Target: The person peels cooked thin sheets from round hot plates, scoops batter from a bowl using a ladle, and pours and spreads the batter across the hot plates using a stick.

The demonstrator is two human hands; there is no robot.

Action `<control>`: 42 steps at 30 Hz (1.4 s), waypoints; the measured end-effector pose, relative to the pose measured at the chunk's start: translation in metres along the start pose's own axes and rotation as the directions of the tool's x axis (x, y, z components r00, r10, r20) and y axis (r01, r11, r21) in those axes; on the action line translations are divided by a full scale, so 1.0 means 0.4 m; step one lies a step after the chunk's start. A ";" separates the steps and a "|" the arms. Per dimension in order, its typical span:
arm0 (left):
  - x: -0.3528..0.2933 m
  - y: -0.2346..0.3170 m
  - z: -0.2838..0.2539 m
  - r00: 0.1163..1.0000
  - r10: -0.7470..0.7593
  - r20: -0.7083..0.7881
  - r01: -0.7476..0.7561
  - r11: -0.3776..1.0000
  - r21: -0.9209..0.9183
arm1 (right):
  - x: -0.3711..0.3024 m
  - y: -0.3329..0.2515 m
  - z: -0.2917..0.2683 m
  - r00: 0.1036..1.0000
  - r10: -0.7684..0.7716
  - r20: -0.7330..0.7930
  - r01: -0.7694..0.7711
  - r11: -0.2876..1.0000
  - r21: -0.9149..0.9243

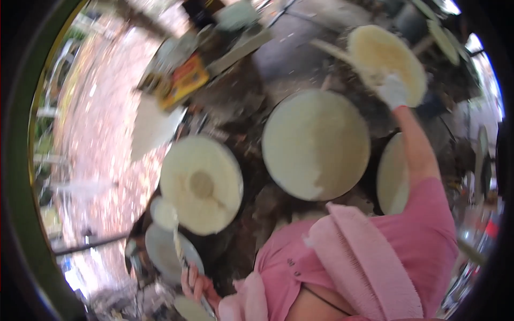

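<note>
Hands are wide apart here, one at each end of a cluttered work area full of pale round discs. Right hand, coated white or gloved, is stretched far out and pressed against the lower edge of the cream disc at upper right; it's touching that disc, but motion blur hides the fingers, so I cannot tell how tightly it grips. Left hand is low and close to the body, fingers curled closed around a thin stick-like tool that runs up from the fist toward a small pale blob. Just beside that tool lies a grey-white plate. Between the hands sit the big ones: a large smooth round disc in the middle, a disc with a sunken centre to its left, and another disc partly hidden behind the right forearm. Pink shirt fills the lower frame. A yellow-and-orange box sits well beyond.
</note>
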State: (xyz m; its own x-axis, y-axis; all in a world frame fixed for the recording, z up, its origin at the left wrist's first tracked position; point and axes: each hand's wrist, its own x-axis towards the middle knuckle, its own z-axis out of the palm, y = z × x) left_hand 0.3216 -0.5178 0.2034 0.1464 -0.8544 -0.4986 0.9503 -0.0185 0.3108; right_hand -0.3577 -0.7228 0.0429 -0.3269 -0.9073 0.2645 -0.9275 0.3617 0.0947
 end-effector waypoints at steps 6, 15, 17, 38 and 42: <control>0.038 0.016 -0.021 0.977 -0.097 0.191 0.116 0.989 -0.090 | -0.146 -0.238 -0.109 0.943 0.249 0.219 -0.331 0.761 0.558; -0.016 0.129 -0.125 0.998 0.065 -0.006 -0.065 0.996 0.062 | -0.343 -0.980 0.003 0.807 -0.364 0.465 -0.407 0.227 0.885; -0.031 0.161 -0.158 0.996 0.083 -0.011 -0.082 0.994 0.070 | -0.318 -1.044 0.000 0.842 -0.339 0.420 -0.255 0.435 0.864; -0.133 0.224 -0.316 0.930 0.336 -0.145 -0.326 0.941 0.090 | -0.286 -1.267 -0.334 0.886 -0.402 0.230 -0.013 0.475 0.880; -0.154 0.236 -0.320 0.881 0.406 -0.245 -0.367 0.911 0.190 | -0.313 -1.312 -0.452 0.889 -0.437 0.138 0.107 0.492 0.864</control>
State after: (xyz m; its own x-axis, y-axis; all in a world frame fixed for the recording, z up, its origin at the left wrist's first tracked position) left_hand 0.4376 -0.4007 0.1599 0.5818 -0.6328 -0.5110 0.7595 0.1981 0.6196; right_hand 0.2030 -0.7604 0.1338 0.0895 -0.9941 0.0609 -0.6483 -0.1045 -0.7542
